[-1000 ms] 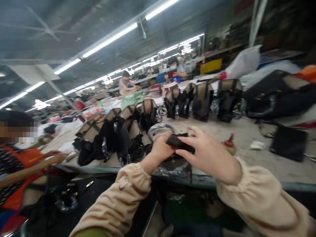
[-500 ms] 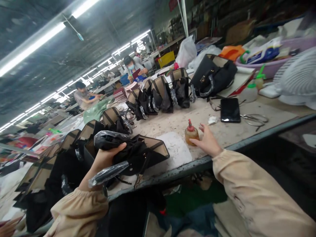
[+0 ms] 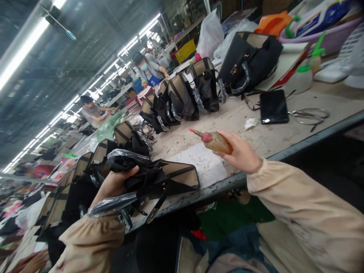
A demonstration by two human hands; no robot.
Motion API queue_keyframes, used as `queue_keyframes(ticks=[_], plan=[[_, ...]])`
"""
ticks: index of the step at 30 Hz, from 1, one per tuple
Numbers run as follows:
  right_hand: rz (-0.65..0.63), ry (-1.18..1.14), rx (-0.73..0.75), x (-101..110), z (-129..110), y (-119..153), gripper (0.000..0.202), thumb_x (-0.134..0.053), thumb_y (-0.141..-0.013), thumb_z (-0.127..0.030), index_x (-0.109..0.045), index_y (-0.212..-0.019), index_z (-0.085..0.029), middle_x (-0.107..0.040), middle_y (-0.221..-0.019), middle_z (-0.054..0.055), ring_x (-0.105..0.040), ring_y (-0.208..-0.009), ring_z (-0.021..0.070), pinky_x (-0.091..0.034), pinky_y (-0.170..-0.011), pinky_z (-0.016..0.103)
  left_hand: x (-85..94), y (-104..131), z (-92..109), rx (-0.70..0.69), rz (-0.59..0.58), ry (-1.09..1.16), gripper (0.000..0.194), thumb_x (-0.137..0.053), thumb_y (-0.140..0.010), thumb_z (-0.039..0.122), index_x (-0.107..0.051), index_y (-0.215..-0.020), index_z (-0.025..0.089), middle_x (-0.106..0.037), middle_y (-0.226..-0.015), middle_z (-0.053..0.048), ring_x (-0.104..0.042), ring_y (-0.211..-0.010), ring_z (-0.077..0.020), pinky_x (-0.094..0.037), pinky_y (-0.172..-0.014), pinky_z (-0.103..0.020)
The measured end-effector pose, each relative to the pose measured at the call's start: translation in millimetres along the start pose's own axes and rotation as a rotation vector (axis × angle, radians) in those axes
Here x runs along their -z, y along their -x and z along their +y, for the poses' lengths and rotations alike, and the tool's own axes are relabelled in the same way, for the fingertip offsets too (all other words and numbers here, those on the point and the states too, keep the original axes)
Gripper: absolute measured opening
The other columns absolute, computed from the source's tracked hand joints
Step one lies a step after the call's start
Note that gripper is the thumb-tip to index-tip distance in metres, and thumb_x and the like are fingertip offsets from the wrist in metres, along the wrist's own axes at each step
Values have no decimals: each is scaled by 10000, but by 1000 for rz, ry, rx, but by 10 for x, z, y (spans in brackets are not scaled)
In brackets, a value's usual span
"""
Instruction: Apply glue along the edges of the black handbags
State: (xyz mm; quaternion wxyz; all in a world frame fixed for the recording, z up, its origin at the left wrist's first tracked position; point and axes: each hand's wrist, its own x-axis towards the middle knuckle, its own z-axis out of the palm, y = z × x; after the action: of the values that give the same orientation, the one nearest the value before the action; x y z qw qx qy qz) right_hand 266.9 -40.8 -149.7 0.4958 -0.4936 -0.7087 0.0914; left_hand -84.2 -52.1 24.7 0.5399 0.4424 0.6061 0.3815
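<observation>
My left hand [image 3: 118, 182] is closed on the folded black fabric of a handbag [image 3: 178, 176], which lies on its side at the table's front edge. Its beige base faces right, and its handles are wrapped in clear plastic. In my right hand [image 3: 241, 149] is a squat glue bottle [image 3: 218, 143] of amber colour, tilted so that its red nozzle points left. The bottle is held above a white sheet [image 3: 203, 161] on the table.
More black bags [image 3: 183, 96] stand in a row behind and at the left. A black phone [image 3: 274, 107], scissors [image 3: 311, 113], glasses and green-capped bottles are at the right. Two people [image 3: 152, 72] work farther back; another person's hands [image 3: 34, 261] show at lower left.
My right hand has closed on the glue bottle, lifted it off the table and tipped it to the left. My left hand still holds the bag. The view has shifted slightly.
</observation>
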Motion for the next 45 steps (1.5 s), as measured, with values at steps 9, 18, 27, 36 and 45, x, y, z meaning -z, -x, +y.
queue_keyframes(ticks=[9,18,27,36,45], plan=[[-2,7,430,259,-357,-253,448,-557,-829,-137,-544,-1271,-204,-547,-960,90,-546,-890,228,-489,-743,367,121,-171,-64,-118,-178,-89,237,-830,-640,221,-735,-847,156,-750,-873,-82,-717,-806,-250,-597,-713,-285],[42,-29,508,171,-329,-74,325,-566,-892,-173,-618,-1199,-266,-507,-883,49,-519,-886,211,-490,-754,362,190,-244,-60,-122,-194,-121,219,-818,-657,255,-743,-853,195,-737,-802,-45,-705,-707,-205,-601,-704,-309],[38,15,583,115,-432,-139,355,-564,-897,-114,-582,-1228,-241,-499,-828,34,-517,-913,196,-491,-782,363,175,-276,-40,-89,-224,-171,236,-830,-643,267,-750,-857,208,-741,-811,-35,-695,-673,-178,-596,-683,-271],[29,-5,594,135,-456,-158,353,-560,-898,-106,-588,-1223,-239,-488,-829,33,-507,-939,194,-487,-803,359,122,-279,-39,-95,-202,-160,228,-814,-659,259,-738,-858,179,-739,-836,-64,-706,-772,-231,-593,-733,-307],[54,8,567,144,-480,-180,327,-576,-882,-95,-625,-1189,-197,-497,-799,40,-512,-889,195,-483,-790,357,109,-299,-38,-86,-183,-147,270,-830,-628,268,-729,-857,169,-731,-824,-69,-704,-756,-248,-595,-692,-320]])
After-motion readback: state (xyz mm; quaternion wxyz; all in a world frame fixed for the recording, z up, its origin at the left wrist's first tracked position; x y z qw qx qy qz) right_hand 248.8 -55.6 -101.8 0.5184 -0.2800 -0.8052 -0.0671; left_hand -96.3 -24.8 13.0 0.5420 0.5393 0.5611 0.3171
